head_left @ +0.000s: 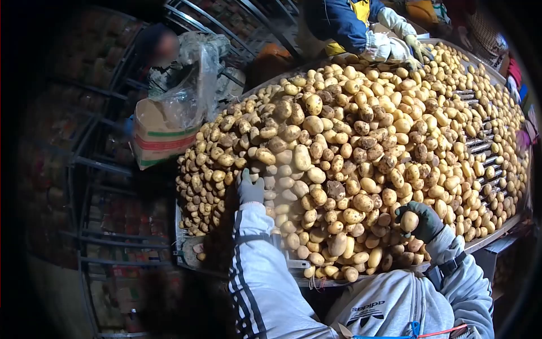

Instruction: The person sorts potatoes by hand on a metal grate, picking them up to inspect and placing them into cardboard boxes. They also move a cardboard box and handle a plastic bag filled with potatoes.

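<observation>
A large heap of potatoes [339, 169], some of them smeared with dirt, covers the metal sorting table in front of me. My right hand [430, 224], in a dark glove, is closed round a single potato [409, 221] near the heap's front edge. In a grey glove, my left hand [250, 189] reaches onto the left side of the pile. Its fingers look apart and lie against the potatoes there, with nothing held that I can see.
A cardboard box [164, 130] with a clear plastic liner stands beyond the table's left end. Across the heap, a co-worker's gloved hands [415, 52] touch potatoes. Metal slats [480, 144] show between potatoes at the right. Dark metal railings [124, 248] run along the left.
</observation>
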`<state>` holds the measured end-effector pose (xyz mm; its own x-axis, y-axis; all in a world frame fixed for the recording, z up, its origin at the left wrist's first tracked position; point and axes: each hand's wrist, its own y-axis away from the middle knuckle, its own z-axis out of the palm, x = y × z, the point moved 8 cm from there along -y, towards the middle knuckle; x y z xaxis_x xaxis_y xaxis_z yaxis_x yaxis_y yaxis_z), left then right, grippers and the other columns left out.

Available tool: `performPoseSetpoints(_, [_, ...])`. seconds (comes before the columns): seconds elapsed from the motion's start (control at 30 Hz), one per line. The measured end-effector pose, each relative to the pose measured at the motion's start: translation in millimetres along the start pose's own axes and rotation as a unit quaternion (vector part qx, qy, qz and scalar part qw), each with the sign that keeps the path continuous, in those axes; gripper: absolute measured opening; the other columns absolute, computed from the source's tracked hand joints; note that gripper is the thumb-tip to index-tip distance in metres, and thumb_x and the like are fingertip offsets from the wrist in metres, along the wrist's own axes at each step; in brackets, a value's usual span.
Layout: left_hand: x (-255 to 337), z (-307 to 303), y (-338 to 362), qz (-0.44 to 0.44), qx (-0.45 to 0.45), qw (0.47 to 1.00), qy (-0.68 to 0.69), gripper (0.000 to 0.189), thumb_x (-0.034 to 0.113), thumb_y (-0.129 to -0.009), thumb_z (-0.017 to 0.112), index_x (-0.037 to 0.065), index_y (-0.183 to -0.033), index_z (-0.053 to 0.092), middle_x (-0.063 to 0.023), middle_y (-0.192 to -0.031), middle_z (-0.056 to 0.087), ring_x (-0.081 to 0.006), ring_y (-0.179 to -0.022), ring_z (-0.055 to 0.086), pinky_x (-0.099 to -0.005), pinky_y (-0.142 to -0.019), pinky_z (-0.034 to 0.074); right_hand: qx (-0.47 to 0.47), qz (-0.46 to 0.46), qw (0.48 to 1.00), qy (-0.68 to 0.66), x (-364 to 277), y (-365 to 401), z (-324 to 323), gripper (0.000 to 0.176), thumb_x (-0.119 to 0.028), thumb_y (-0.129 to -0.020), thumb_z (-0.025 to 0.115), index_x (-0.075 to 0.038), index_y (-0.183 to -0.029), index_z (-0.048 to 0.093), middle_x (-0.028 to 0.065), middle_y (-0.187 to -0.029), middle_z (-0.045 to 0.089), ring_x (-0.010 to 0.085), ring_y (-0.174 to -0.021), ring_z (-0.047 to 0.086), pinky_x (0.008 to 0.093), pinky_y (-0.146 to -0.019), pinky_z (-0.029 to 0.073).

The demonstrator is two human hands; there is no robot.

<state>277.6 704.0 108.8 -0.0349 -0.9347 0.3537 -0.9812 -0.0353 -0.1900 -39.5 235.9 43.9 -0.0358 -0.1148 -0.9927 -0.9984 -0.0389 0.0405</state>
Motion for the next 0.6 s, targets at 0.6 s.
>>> performPoseSetpoints(0.6, [-24.4,-4.6,19.3,-0.006,-0.035,0.950,0.311,0.040,0.001,-0.089,0.062,-0.001,-0.127,0.070,-0.0085,-0.113,0.071,-0.0177,-0.099,0.068,-0.0304,-0.083,0.058,-0.037,0.132,0.966,-0.221,-6.3,3.7,44.2,0.026,-0.002,-0.100,0.063,-0.002,-0.125,0.071,0.0099,-0.119,0.072,0.0201,-0.104,0.074,0.0356,-0.089,0.064])
